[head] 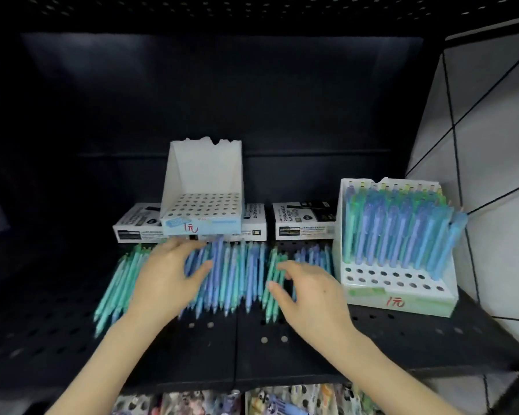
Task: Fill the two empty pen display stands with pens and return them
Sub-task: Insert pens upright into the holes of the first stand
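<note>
Several blue and teal pens (231,277) lie loose in a row on the black perforated shelf (192,348). My left hand (165,274) rests on the left part of the pile with fingers spread. My right hand (309,292) hovers over the right part, its fingertips touching teal pens. An empty white display stand (203,187) with a holed base sits on marker boxes behind the pile. At the right stands a second white stand (396,250), its back rows filled with pens and its front holes empty.
Boxes of permanent markers (304,220) line the back of the shelf. A white tiled wall (492,145) is at the right. Patterned items (252,399) show on the shelf below. The shelf's back panel (222,100) is dark.
</note>
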### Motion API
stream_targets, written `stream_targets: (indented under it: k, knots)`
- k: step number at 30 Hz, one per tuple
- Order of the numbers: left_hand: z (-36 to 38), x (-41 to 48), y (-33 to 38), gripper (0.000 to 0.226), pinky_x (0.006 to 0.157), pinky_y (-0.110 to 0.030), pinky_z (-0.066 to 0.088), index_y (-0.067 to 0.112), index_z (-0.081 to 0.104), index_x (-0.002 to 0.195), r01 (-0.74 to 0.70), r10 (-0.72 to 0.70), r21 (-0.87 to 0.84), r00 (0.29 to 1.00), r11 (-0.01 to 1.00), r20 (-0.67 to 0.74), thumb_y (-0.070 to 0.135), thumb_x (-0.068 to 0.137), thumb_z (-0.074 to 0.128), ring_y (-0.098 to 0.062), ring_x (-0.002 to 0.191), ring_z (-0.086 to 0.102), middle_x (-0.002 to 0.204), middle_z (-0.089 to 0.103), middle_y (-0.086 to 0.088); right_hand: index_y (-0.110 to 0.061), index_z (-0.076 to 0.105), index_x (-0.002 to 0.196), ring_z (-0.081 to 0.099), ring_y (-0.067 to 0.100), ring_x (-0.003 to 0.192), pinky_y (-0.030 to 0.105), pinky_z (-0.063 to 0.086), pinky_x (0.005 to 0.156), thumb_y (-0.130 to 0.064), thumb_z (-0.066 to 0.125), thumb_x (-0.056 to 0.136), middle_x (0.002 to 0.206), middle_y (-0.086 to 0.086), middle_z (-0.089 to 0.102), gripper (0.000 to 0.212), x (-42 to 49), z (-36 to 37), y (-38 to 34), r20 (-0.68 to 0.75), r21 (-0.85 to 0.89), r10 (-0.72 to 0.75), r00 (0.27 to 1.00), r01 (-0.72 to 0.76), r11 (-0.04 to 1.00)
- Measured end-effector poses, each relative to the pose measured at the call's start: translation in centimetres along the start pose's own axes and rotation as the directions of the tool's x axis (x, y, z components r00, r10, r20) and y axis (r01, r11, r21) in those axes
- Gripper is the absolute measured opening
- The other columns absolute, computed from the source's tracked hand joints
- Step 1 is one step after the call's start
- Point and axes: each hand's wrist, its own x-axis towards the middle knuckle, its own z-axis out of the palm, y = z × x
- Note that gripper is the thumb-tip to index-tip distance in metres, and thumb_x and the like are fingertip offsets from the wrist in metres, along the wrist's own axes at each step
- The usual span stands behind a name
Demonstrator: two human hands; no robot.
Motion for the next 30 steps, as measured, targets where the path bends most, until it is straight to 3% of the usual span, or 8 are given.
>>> stream_targets:
  k: [4, 7, 14, 17, 21, 24, 28, 30]
  knots:
    - [-1.7, -0.9, -3.7, 0.057, 0.093, -0.044, 0.045, 0.016, 0.055, 0.130, 0.247, -0.245, 0.207, 0.969, 0.947, -0.035, 0.048, 0.083, 0.060, -0.036, 0.112, 0.051, 0.123, 0.055, -0.016, -0.015, 0.043, 0.135, 0.047, 0.024, 0.117, 0.030, 0.042, 0.091, -0.063, 0.035, 0.089, 0.122, 0.005, 0.056, 0.066, 2.7, 2.1, -1.2, 0.101, -0.188, 0.023, 0.995, -0.004, 0.982]
    - [-2.5, -1.3, -5.8, 0.070, 0.091, -0.043, 0.045, 0.015, 0.043, 0.139, 0.389, -0.409, 0.288, 0.913, 0.875, 0.009, 0.058, 0.084, 0.052, -0.038, 0.114, 0.050, 0.127, 0.050, -0.022, -0.013, 0.043, 0.134, 0.042, 0.026, 0.122, 0.032, 0.041, 0.094, -0.072, 0.027, 0.084, 0.128, 0.007, 0.052, 0.079, 4.3, 3.4, -2.4, 0.153, -0.264, 0.048, 0.987, -0.006, 0.965]
    - [-3.0, -0.9, -7.2, 0.083, 0.092, -0.036, 0.043, 0.011, 0.033, 0.143, 0.547, -0.538, -0.027, 0.830, 0.837, 0.145, 0.055, 0.079, 0.063, -0.029, 0.121, 0.050, 0.134, 0.050, -0.015, -0.016, 0.039, 0.136, 0.047, 0.024, 0.117, 0.034, 0.046, 0.086, -0.073, 0.037, 0.082, 0.128, 0.008, 0.050, 0.079, 5.6, 5.3, -4.7, 0.183, -0.137, 0.054, 0.982, -0.029, 0.990]
    - [-3.4, -0.5, -7.0, 0.087, 0.078, -0.030, 0.047, 0.005, 0.031, 0.142, 0.592, -0.570, -0.164, 0.805, 0.789, 0.164, 0.045, 0.076, 0.072, -0.017, 0.090, 0.059, 0.103, 0.060, -0.006, -0.015, 0.042, 0.134, 0.055, 0.022, 0.108, 0.030, 0.047, 0.078, -0.062, 0.042, 0.087, 0.127, 0.008, 0.051, 0.066, 5.5, 5.4, -5.2, 0.172, -0.088, 0.053, 0.984, -0.038, 0.995]
    - [-3.7, -0.1, -7.5, 0.088, 0.101, -0.038, 0.040, 0.001, 0.032, 0.142, 0.680, -0.642, -0.209, 0.733, 0.703, 0.225, 0.037, 0.074, 0.076, -0.029, 0.124, 0.047, 0.138, 0.046, -0.016, -0.017, 0.044, 0.133, 0.058, 0.017, 0.077, 0.028, 0.049, 0.066, -0.043, 0.045, 0.092, 0.081, -0.002, 0.057, 0.048, 5.2, 5.4, -5.4, 0.138, -0.021, 0.037, 0.990, -0.034, 0.999]
    - [-3.9, 0.6, -7.6, 0.082, 0.101, -0.036, 0.038, -0.003, 0.038, 0.137, 0.714, -0.658, -0.230, 0.699, 0.661, 0.279, 0.032, 0.074, 0.077, -0.030, 0.126, 0.044, 0.139, 0.046, -0.017, -0.017, 0.048, 0.128, 0.055, 0.015, 0.061, 0.027, 0.050, 0.061, -0.037, 0.049, 0.092, 0.060, -0.005, 0.049, 0.041, 5.4, 5.3, -5.3, 0.168, 0.021, 0.075, 0.983, -0.080, 0.997]
    - [-3.8, 1.2, -7.6, 0.065, 0.094, -0.031, 0.038, -0.005, 0.048, 0.127, 0.712, -0.651, -0.248, 0.702, 0.657, 0.288, 0.025, 0.077, 0.076, -0.029, 0.123, 0.047, 0.133, 0.051, -0.017, -0.017, 0.047, 0.132, 0.059, 0.014, 0.061, 0.026, 0.048, 0.060, -0.034, 0.057, 0.090, 0.065, -0.003, 0.057, 0.047, 5.6, 4.6, -4.9, 0.221, 0.201, 0.172, 0.960, -0.217, 0.955]
    - [-3.6, 1.3, -7.8, 0.049, 0.089, -0.029, 0.040, 0.000, 0.056, 0.116, 0.709, -0.649, -0.256, 0.705, 0.657, 0.288, 0.024, 0.078, 0.075, -0.027, 0.111, 0.053, 0.118, 0.057, -0.014, -0.014, 0.047, 0.133, 0.063, 0.018, 0.070, 0.027, 0.049, 0.066, -0.030, 0.059, 0.089, 0.071, -0.004, 0.059, 0.049, 5.6, 4.0, -4.7, 0.259, 0.271, 0.196, 0.946, -0.266, 0.925]
